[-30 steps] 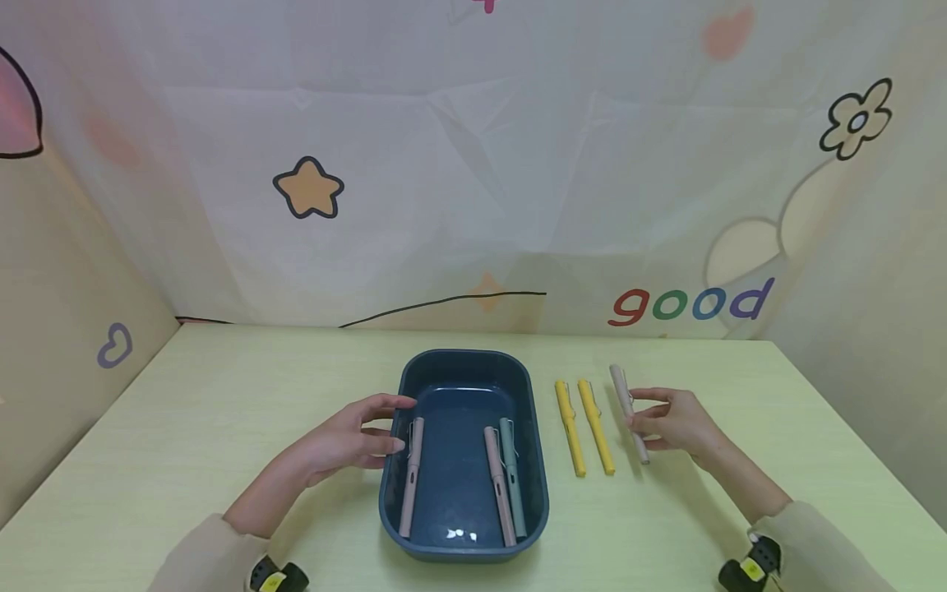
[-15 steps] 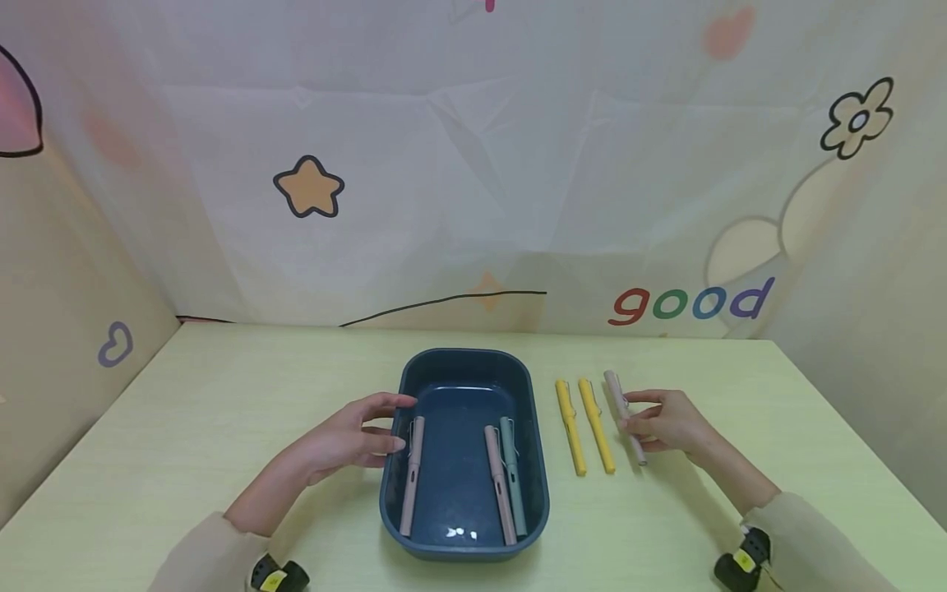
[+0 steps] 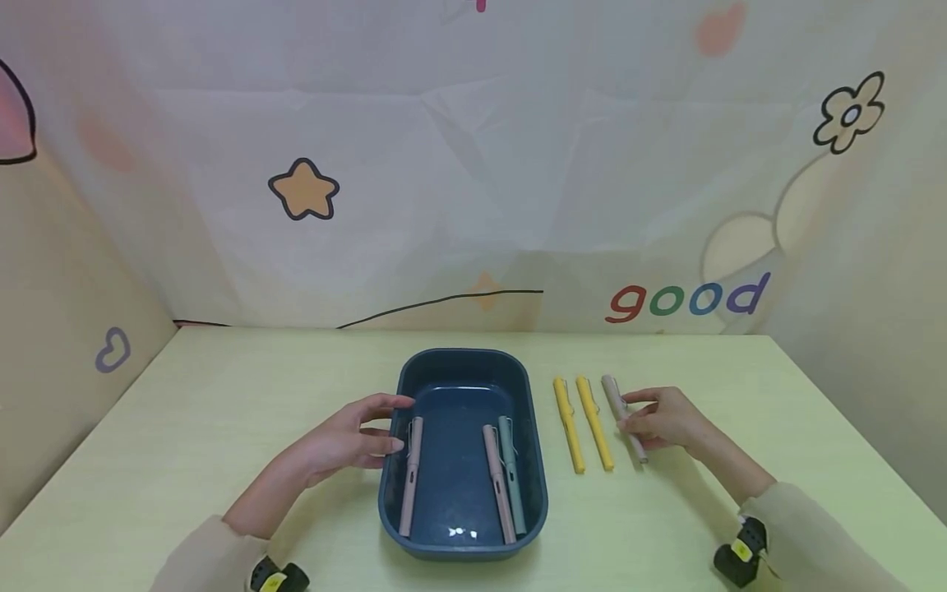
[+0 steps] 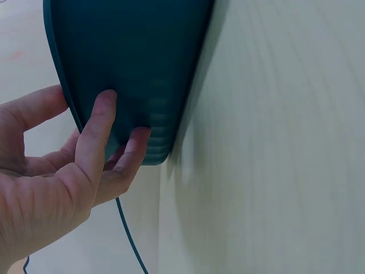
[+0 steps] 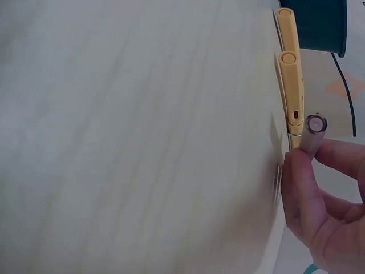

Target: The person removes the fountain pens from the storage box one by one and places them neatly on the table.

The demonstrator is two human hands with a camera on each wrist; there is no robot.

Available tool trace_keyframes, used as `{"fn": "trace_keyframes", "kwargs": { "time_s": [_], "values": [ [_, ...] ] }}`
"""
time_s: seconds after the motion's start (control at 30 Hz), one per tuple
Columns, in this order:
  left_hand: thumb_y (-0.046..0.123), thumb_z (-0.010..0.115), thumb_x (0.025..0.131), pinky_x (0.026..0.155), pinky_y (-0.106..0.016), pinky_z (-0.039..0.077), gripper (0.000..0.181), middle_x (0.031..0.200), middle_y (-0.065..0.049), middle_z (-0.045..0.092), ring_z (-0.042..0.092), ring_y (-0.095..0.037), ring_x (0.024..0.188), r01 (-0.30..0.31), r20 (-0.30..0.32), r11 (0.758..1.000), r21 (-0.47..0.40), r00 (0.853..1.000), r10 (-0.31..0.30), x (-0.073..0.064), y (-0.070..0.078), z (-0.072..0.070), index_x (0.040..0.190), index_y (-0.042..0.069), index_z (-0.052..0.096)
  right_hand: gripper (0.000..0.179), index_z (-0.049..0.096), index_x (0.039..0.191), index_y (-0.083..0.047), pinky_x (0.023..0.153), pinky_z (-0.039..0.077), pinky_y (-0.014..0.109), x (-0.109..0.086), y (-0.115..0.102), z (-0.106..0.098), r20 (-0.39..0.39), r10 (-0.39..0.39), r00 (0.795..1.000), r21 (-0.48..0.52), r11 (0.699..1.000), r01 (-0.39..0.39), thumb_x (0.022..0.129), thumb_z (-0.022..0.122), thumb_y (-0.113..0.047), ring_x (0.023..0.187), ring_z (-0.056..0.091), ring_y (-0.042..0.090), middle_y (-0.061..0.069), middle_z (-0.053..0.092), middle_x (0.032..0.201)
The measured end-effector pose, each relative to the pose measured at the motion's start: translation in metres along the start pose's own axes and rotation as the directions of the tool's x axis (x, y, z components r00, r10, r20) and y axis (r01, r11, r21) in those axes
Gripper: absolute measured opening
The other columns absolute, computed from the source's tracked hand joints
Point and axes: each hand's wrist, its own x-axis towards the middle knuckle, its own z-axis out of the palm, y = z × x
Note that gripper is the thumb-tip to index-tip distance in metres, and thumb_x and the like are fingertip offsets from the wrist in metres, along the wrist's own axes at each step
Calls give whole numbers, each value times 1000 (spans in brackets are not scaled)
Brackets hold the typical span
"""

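Observation:
My left hand holds the left side of a dark blue box, with fingertips at its rim; in the left wrist view, more fingers press the outer wall. Inside lie a dusty-pink pen along the left wall, and a second pink pen beside a grey-green pen on the right. To the right of the box, my right hand pinches a pale greyish-pink pen between thumb and fingers, low over the table. Its round end faces the right wrist camera.
Two yellow pens, a left one and a right one, lie side by side between the box and the held pen. The pale wooden table ends at a printed cloth backdrop. Both wrists carry black cameras.
My right hand has shifted a little left with the greyish-pink pen, bringing it nearer to the yellow pens. My left hand and the box stay in place.

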Motion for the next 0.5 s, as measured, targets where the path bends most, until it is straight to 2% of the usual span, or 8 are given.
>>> {"fn": "trace_keyframes", "kwargs": {
  "time_s": [0.27, 0.5],
  "values": [
    [1, 61, 84, 83, -46, 49, 56, 136, -23, 34, 54, -32, 107, 17, 0, 1000, -1, 1000, -17, 4, 0, 1, 135, 5, 39, 59, 43, 125, 11, 60, 55, 31, 1, 2, 0, 2, 23, 1000, -13, 1000, -23, 78, 71, -11, 64, 59, 14, 12, 54, 86],
    [1, 61, 84, 83, -47, 50, 55, 136, -22, 34, 54, -32, 107, 20, -14, 1000, 6, 1000, -20, 1, 1, 1, 134, 6, 40, 59, 44, 125, 10, 59, 55, 31, 3, 1, 2, -6, 34, 999, -43, 999, -34, 77, 71, -13, 64, 58, 14, 13, 54, 86]
  ]
}}
